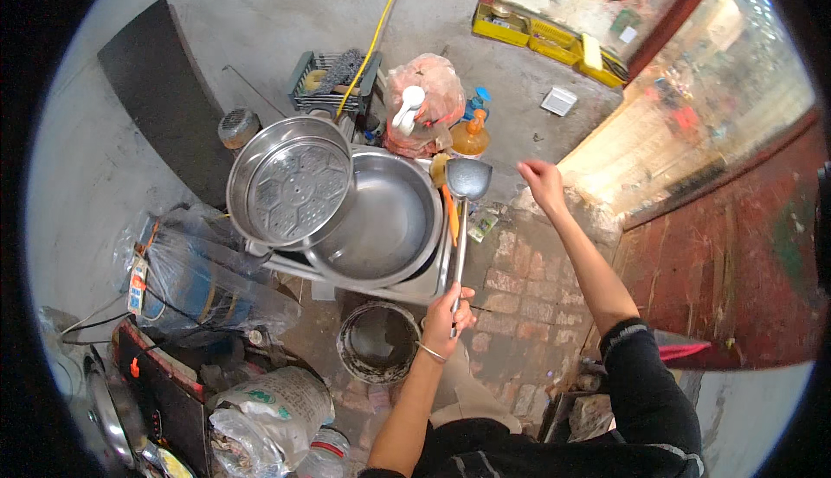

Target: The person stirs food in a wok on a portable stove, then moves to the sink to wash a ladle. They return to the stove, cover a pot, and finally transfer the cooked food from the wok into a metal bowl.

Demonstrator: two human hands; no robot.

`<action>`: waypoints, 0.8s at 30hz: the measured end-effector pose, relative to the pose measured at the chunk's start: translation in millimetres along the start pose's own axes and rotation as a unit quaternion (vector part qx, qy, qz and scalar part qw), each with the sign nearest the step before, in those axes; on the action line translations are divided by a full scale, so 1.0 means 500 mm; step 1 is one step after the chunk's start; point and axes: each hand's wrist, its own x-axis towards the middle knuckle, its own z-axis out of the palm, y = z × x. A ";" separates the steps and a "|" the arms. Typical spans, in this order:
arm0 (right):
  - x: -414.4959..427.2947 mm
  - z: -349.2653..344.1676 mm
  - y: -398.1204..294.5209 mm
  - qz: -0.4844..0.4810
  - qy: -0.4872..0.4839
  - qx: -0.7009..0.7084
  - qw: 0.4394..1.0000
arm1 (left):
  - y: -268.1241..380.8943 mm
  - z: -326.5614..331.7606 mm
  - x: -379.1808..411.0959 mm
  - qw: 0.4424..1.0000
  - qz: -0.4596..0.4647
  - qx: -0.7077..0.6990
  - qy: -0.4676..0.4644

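Note:
My left hand point(446, 314) is closed around the handle of a metal wok spatula point(468, 179), its blade pointing away from me. The blade hangs past the right rim of a wide stainless-steel basin point(399, 218), which seems to hold some water. A steamer pot with a perforated bottom point(298, 189) sits tilted over the basin's left side. Out to the right, my right hand point(544, 186) is raised with its fingers curled in; whether anything small is inside them is hidden. Orange handles point(451, 215) lie along the sink's edge point(422, 291), beside the spatula.
A dark bucket point(378, 343) stands on the brick floor point(526, 283) in front of the sink. Behind are a dish rack point(334, 82), a pink plastic bag point(425, 101) and an orange pump bottle point(471, 135). At left, a power strip point(137, 283) hangs by a plastic-covered blue barrel point(188, 283).

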 end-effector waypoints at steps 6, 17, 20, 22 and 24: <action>0.304 0.177 0.070 -0.065 -0.027 0.034 0.997 | 0.011 0.058 0.152 0.998 -0.020 -0.008 0.053; 0.384 0.236 0.156 -0.040 -0.158 0.135 0.977 | 0.029 0.108 0.264 0.997 -0.022 -0.034 0.071; 0.377 0.230 0.146 -0.054 -0.144 0.143 0.978 | 0.035 0.108 0.254 0.996 -0.023 -0.040 0.071; 0.364 0.214 0.130 -0.051 -0.141 0.171 0.974 | 0.037 0.101 0.225 0.997 -0.017 -0.042 0.069; 0.315 0.191 0.106 0.025 -0.051 0.200 0.978 | 0.034 0.083 0.187 0.996 -0.009 -0.054 0.073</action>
